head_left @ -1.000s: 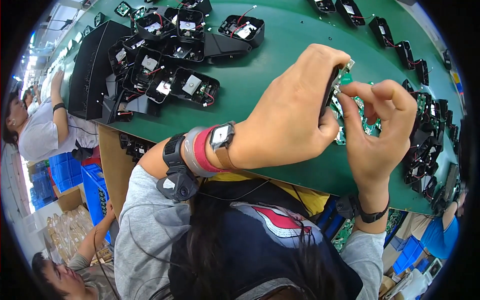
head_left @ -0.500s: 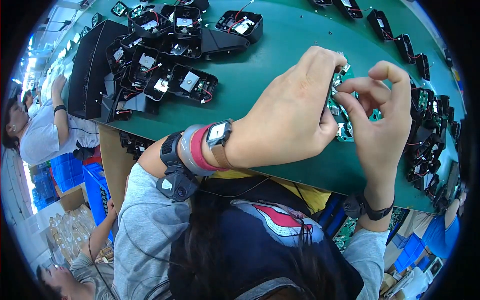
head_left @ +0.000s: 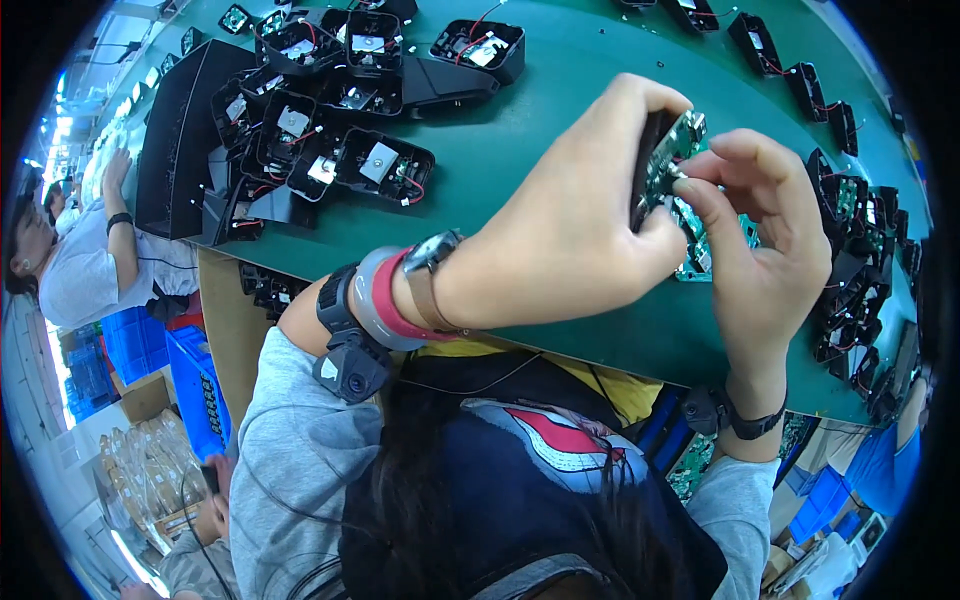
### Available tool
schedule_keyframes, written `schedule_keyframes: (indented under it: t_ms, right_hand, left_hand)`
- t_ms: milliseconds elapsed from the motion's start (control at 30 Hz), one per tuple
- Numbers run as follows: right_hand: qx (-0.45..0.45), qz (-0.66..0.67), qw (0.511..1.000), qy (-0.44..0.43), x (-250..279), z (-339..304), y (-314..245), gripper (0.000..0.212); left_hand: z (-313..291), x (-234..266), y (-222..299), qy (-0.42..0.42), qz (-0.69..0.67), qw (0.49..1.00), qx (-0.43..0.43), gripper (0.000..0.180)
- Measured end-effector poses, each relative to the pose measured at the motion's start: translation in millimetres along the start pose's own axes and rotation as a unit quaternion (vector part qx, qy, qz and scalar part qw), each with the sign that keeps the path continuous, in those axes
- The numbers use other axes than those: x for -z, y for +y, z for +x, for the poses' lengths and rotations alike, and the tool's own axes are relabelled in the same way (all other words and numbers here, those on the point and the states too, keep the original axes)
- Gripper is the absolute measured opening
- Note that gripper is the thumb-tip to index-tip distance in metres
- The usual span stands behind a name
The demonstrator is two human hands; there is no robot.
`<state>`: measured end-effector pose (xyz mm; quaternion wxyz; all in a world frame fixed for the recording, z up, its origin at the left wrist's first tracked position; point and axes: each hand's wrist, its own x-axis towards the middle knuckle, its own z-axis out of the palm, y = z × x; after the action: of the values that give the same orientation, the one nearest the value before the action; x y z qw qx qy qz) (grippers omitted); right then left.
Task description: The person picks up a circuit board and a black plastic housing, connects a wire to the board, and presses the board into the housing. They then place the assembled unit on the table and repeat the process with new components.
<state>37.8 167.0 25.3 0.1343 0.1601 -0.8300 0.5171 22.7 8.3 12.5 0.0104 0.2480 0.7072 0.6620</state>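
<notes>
Left hand (head_left: pixel 590 220), one: gripping a black casing (head_left: pixel 641 165), back of the hand up, fingers curled over its far end, thumb at the near end.

Right hand (head_left: pixel 768 225), one: thumb and forefinger tips brought together at a small pale part (head_left: pixel 678 171) by the board; whether it is pinched cannot be told. Other fingers loosely curled.

Green circuit board (head_left: pixel 663 156), one: against the casing, both raised between the hands over the green table (head_left: pixel 480 235). Populated face toward the right hand, casing toward the left palm. Long axis steep, far end leaning slightly right.

Condition: judged part-finished. Board and casing are together; the board's face is uncovered, and the detail work on it appears incomplete.

Loose green boards (head_left: pixel 694 264), several: just beyond the hands, apparently unfitted.

Black casings with boards (head_left: pixel 862 265), heaped: at right.

Open black casings (head_left: pixel 383 165), grouped: at left, wires showing, none covered.

Further casings (head_left: pixel 806 92), in a row: far right.
</notes>
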Motion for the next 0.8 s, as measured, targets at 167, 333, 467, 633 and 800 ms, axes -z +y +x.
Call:
schedule_keyframes:
  t_ms: [167,333,467,633,800]
  right_hand:
    - [0.084,-0.009,0.996,-0.010,3.5,-0.9,9.0,0.021]
    - [0.122,0.015,0.992,-0.014,2.3,1.1,12.5,0.018]
    - [0.146,-0.039,0.989,0.004,1.7,2.3,11.9,0.016]
    - [0.126,-0.025,0.991,0.036,-3.0,-0.8,15.4,0.015]
    - [0.099,-0.038,0.991,0.084,-9.2,-4.1,8.1,0.015]
  left_hand:
    - [3.3,2.8,14.0,0.020,-0.157,0.980,0.118,0.048]
    - [-0.1,2.3,13.9,0.011,-0.148,0.984,0.101,0.047]
    - [-0.8,-1.4,10.5,0.033,-0.109,0.992,0.047,0.047]
    - [-2.5,-1.6,4.2,0.035,-0.054,0.998,0.016,0.054]
    - [-2.8,-6.5,-3.4,0.079,0.087,0.986,-0.117,0.054]
